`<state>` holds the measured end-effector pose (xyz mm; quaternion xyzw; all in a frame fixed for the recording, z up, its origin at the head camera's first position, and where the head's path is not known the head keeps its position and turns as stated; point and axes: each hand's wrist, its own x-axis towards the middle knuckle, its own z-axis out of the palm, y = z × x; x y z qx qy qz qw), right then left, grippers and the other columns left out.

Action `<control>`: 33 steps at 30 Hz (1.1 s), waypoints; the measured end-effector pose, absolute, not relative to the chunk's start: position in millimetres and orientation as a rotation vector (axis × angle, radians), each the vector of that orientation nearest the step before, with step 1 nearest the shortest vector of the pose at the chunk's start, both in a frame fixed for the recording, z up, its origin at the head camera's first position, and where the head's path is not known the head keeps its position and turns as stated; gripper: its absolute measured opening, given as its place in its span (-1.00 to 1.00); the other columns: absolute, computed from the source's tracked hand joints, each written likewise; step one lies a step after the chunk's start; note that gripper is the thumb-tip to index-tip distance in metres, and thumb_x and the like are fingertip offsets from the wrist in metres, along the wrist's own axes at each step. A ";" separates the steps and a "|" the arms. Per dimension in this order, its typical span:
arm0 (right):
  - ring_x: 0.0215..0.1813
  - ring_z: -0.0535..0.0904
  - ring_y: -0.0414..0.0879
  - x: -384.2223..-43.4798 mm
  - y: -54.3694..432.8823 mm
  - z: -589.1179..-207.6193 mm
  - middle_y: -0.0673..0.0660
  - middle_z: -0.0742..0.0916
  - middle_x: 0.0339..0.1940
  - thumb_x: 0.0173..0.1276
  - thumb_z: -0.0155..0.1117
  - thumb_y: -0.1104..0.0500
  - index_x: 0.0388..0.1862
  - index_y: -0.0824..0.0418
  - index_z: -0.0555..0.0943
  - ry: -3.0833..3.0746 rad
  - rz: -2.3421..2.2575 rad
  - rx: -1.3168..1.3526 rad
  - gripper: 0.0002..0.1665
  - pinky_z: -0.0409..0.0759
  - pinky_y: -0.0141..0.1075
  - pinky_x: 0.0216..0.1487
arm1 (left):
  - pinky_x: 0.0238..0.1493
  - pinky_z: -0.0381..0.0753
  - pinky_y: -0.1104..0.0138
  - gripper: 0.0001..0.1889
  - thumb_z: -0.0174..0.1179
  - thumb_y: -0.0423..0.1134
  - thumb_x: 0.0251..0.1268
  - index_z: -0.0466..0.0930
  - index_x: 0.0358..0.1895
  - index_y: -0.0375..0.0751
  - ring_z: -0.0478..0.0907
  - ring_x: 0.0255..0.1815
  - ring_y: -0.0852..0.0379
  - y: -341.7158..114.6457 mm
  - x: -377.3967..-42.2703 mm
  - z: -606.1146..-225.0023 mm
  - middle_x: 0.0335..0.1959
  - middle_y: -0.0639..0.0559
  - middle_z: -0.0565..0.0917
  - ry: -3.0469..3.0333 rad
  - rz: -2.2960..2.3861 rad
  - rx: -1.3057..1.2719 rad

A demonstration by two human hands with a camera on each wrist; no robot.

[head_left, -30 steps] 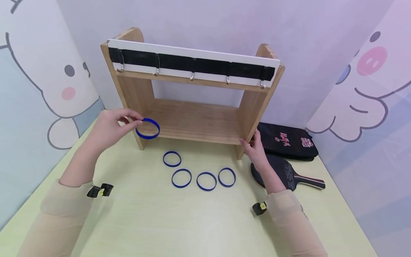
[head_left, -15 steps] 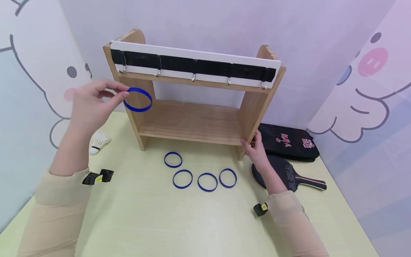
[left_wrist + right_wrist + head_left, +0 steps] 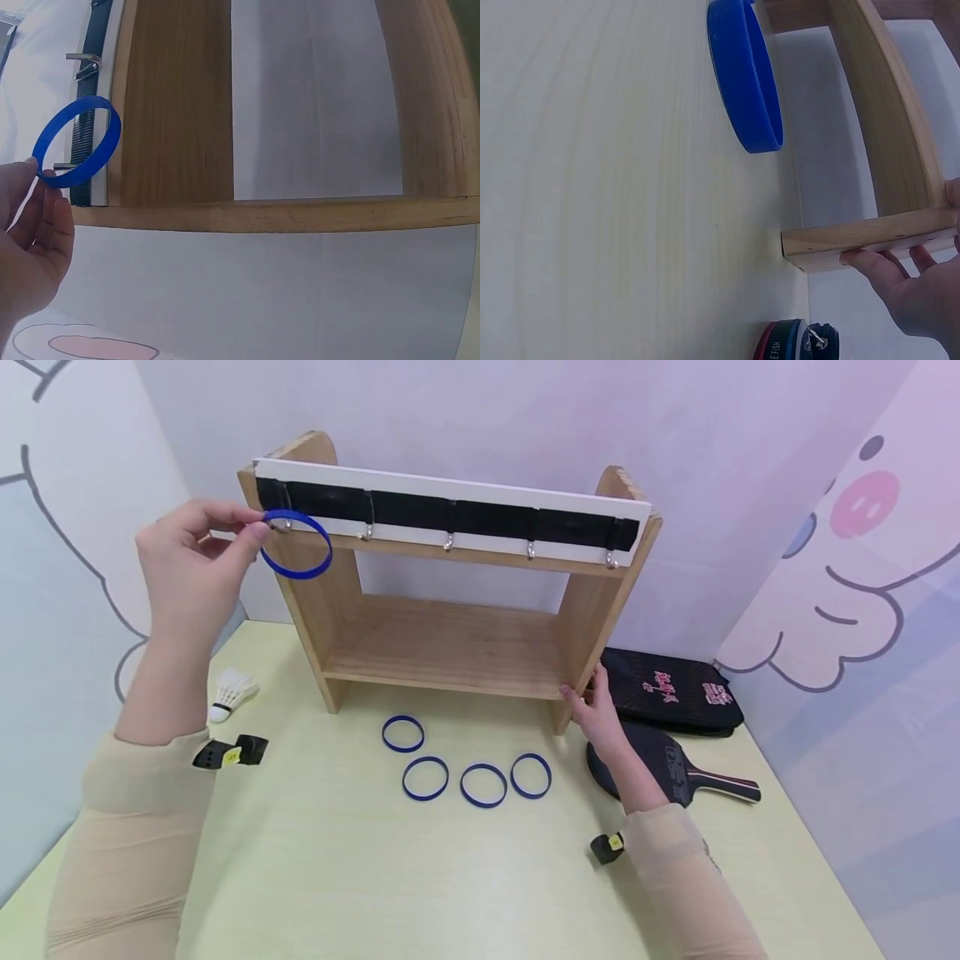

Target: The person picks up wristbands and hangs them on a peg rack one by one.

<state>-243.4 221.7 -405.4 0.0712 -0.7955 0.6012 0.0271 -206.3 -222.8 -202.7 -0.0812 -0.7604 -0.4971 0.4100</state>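
Between thumb and fingertips my left hand (image 3: 197,556) pinches a blue wristband (image 3: 324,560), held up at the leftmost metal hook (image 3: 283,525) of the wooden rack (image 3: 442,647). In the left wrist view the band (image 3: 112,139) overlaps that hook (image 3: 64,166), and its loop faces the hook strip. My right hand (image 3: 596,710) grips the lower right side panel of the rack, thumb in front and fingers on the outer side. Several more blue wristbands lie flat on the table before the rack, one of them (image 3: 483,804) near the middle.
A black printed case (image 3: 675,692) and a table tennis bat (image 3: 667,760) lie right of the rack, beside my right forearm. A shuttlecock (image 3: 232,692) lies at the left. Printed wall panels (image 3: 847,568) stand on both sides of the table (image 3: 420,885).
My left hand has risen with the wristband from low beside the rack's left panel up to the leftmost hook. The shuttlecock has come into view. My right hand stays on the rack.
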 end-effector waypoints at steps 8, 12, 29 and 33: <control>0.33 0.25 0.16 -244.1 221.4 -406.6 0.11 0.13 0.44 0.38 0.16 -0.05 0.42 -0.37 -0.11 -2.453 1.860 0.219 -0.17 0.47 0.21 0.09 | -0.27 0.47 0.53 -0.85 0.29 -0.17 0.18 0.71 -0.20 -0.07 0.54 -0.25 0.31 -225.6 -213.3 -206.6 -0.28 0.25 0.67 -1.933 -1.351 -0.077; 0.32 0.25 0.17 -244.7 220.9 -406.8 0.13 0.14 0.44 0.38 0.15 -0.05 0.43 -0.36 -0.11 -2.450 1.860 0.231 -0.17 0.48 0.21 0.08 | -0.28 0.50 0.55 -0.84 0.28 -0.20 0.19 0.70 -0.18 -0.09 0.56 -0.25 0.30 -226.8 -218.5 -214.6 -0.26 0.20 0.67 -1.923 -1.406 -0.055; 0.33 0.24 0.16 -244.8 221.0 -406.7 0.11 0.13 0.44 0.39 0.15 -0.04 0.43 -0.35 -0.12 -2.448 1.878 0.215 -0.17 0.45 0.22 0.11 | -0.29 0.42 0.49 -0.80 0.25 -0.27 0.19 0.66 -0.10 -0.11 0.53 -0.16 0.26 -204.4 -194.1 -212.9 -0.18 0.13 0.67 -1.791 -1.266 -0.104; 0.34 0.23 0.16 -244.0 221.1 -405.6 0.11 0.13 0.44 0.39 0.14 -0.05 0.43 -0.35 -0.12 -2.450 1.875 0.218 -0.17 0.43 0.23 0.13 | -0.26 0.44 0.50 -0.76 0.27 -0.31 0.18 0.64 -0.07 -0.18 0.53 -0.15 0.26 -196.6 -191.0 -224.3 -0.17 0.09 0.67 -1.871 -1.254 -0.207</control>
